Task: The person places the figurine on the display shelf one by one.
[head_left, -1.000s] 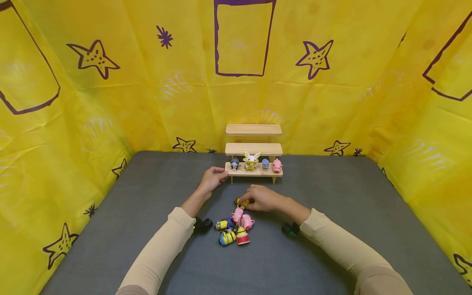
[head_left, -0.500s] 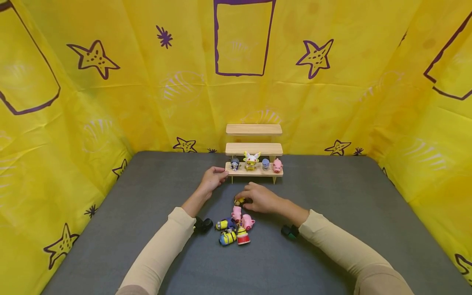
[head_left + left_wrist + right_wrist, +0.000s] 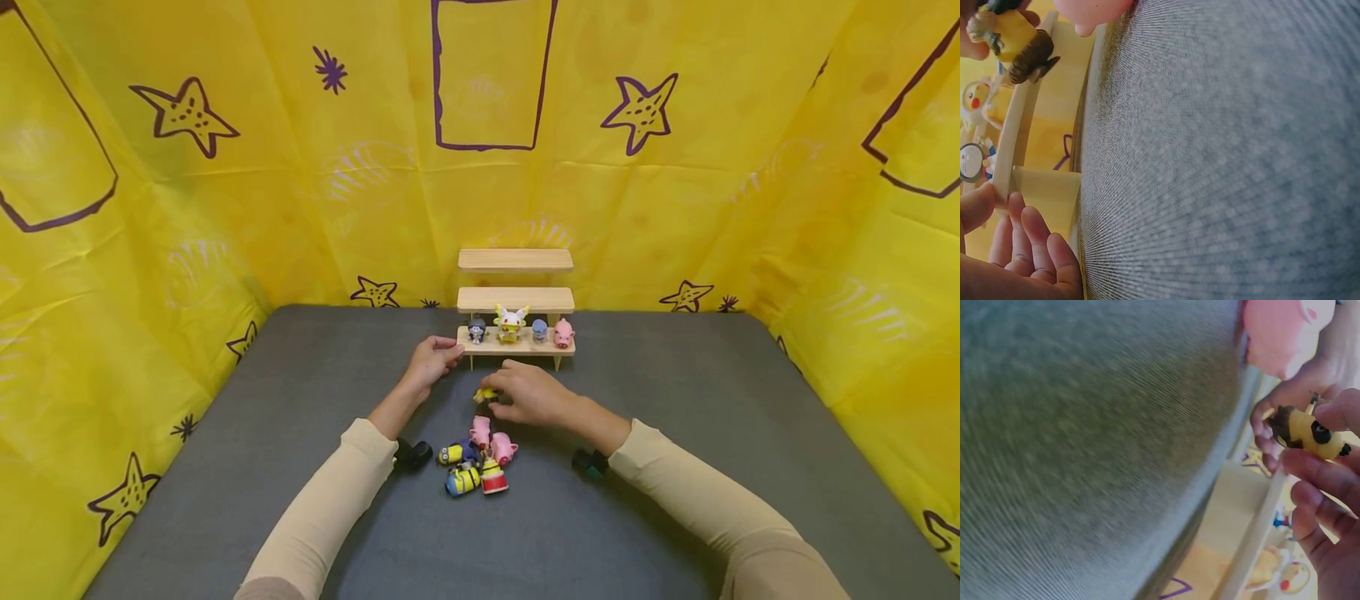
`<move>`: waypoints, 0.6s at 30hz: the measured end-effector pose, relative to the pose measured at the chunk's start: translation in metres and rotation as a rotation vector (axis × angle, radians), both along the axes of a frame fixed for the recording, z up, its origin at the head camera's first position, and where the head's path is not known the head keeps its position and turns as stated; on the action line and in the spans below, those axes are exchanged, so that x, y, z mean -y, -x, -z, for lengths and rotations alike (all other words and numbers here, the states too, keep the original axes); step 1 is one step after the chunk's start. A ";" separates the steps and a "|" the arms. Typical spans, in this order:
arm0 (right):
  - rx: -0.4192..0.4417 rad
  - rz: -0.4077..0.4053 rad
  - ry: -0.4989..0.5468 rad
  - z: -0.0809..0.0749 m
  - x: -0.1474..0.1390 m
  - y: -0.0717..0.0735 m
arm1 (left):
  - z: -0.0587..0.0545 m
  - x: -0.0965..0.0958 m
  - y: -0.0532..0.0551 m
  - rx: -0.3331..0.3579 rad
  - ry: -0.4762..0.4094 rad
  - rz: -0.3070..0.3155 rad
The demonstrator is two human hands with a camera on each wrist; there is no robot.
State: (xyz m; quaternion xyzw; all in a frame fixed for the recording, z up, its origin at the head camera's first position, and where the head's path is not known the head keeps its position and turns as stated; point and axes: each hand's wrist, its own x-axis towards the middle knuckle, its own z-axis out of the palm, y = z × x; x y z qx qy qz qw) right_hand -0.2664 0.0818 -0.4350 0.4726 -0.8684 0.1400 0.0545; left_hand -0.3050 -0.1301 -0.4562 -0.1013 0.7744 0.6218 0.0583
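Small yellow plastic figurine with a dark brown top (image 3: 1307, 432) pinched in the right hand (image 3: 536, 396)

The right hand holds the figurine between thumb and fingers, clear of the dark grey cloth (image 3: 615, 542), just to the near side of a three-tier pale wooden display stand (image 3: 517, 297). The left hand (image 3: 431, 362) pinches the left end of the lowest tier, thumb above and fingertips beneath.

On that tier, left to right, stand a dark blue-and-white figure (image 3: 477, 332), a taller white-and-yellow eared figure (image 3: 510, 325), a small grey-blue figure (image 3: 539, 331) and a pink pig (image 3: 564, 333).

Nearer lies a loose cluster: a left pink pig (image 3: 480, 432), a right pink pig (image 3: 503, 448), a goggled yellow-and-blue figure (image 3: 452, 454), a yellow figure with black bands (image 3: 462, 481) and a yellow figure in red (image 3: 493, 477). Markings on these are too small to read. Purple-outlined stars are printed on the yellow fabric backdrop (image 3: 300, 208).
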 end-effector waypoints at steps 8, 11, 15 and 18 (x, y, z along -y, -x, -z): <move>0.027 0.021 -0.018 -0.021 -0.005 0.001 | 0.000 0.000 -0.001 0.007 0.006 0.000; 0.006 0.001 -0.001 -0.031 -0.007 0.004 | 0.001 0.000 -0.001 0.004 0.002 -0.005; -0.008 -0.003 0.043 -0.043 -0.010 0.009 | 0.000 -0.001 -0.001 0.000 -0.005 -0.009; -0.001 0.002 0.078 -0.054 -0.011 0.012 | -0.001 -0.001 -0.001 0.001 -0.008 -0.008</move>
